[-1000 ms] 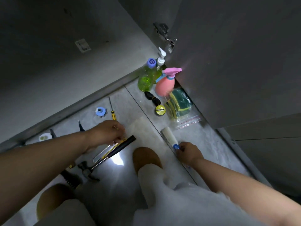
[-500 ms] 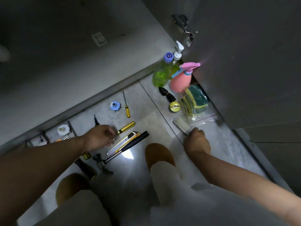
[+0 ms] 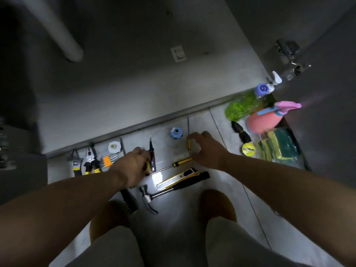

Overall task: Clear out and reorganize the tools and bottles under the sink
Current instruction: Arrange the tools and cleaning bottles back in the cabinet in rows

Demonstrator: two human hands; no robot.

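Tools lie in rows on the grey tiled floor in front of the open cabinet. My left hand curls over a yellow-handled tool beside a thin black tool. My right hand grips a pale, blurred object that looks like the white brush, next to a thin screwdriver. Between my hands lie a yellow-black screwdriver, a utility knife and a hammer. The green bottle, pink spray bottle and pump bottle stand at the right.
Pliers, hex keys, a wrench, a white roll and a blue fitting line the cabinet edge. Bagged sponges and a yellow round tin sit by the open door. A pipe hangs inside.
My right hand has swung left from the plastic bag to the thin screwdriver. My left hand stays among the yellow-handled tools. The view has tilted toward the cabinet interior.
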